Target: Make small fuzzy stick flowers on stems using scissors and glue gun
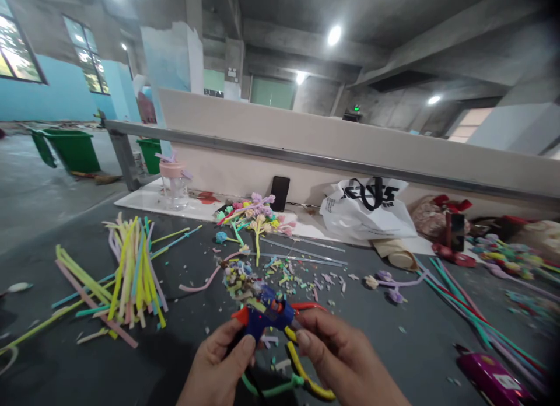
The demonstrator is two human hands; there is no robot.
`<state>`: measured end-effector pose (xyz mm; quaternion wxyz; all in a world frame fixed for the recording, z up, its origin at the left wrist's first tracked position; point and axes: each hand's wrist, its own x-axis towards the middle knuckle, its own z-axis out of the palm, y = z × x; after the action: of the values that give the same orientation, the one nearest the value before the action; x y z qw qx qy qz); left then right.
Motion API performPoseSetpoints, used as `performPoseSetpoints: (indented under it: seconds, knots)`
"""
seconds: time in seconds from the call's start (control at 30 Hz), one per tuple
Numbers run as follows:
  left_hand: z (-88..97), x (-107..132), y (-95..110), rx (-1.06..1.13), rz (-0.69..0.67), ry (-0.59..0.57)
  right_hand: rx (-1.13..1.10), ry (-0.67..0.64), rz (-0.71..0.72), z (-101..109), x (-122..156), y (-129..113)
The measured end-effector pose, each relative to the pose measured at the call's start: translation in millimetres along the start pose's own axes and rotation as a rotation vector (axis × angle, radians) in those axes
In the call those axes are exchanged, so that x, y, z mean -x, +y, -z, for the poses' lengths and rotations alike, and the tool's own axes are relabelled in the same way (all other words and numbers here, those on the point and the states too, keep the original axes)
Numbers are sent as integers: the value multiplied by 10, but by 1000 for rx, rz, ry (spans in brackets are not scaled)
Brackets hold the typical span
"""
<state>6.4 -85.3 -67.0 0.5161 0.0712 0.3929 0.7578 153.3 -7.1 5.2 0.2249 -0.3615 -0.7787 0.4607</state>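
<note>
A blue hot glue gun with an orange trigger is wrapped in the fingers of my left hand, low in the middle of the view. At its rear end, my right hand is closed in a pinch on what looks like a translucent glue stick, mostly covered by the fingers. Beyond the gun lies a clump of mixed scraps, which hides the nozzle. Beneath the hands are a yellow curved stem and a green stem. A red stem passes behind my right fingers.
Cut fuzzy stems lie heaped at left. Small fuzzy flowers are piled at the back, near clear glue sticks and a black phone. A white bag, a clear cup and a purple tool stand around.
</note>
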Motion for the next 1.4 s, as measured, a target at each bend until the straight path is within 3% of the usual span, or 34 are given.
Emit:
performPoseSetpoints:
  seconds: [0.1, 0.2, 0.5, 0.73, 0.83, 0.97, 1.0, 1.1, 1.27, 1.4]
  knots:
    - [8, -9, -22, 25, -18, 4, 292, 91, 186, -6, 46, 7]
    - [-1, 1, -30, 26, -17, 9, 387, 76, 249, -20, 51, 13]
    - [-46, 35, 17, -73, -21, -37, 214, -28, 57, -7, -6, -26]
    - [-13, -7, -18, -118, 9, -74, 230, 14, 40, -19, -88, -5]
    - [-82, -6, 29, -50, 93, -114, 389, 102, 144, 15, -93, -16]
    - [-232, 32, 138, 90, 153, -119, 516, 437, 430, 57, 48, -39]
    - [-271, 44, 159, 114, 162, -122, 523, 468, 499, 49, 90, -24]
    - [-385, 79, 185, 149, 180, -186, 568, 337, 582, -25, 156, 112]
    - [-597, 111, 133, 122, 146, -256, 729, 361, 496, -135, 115, 452]
    - [-733, 111, 44, 124, 122, -283, 345, 290, 335, -106, 104, 496]
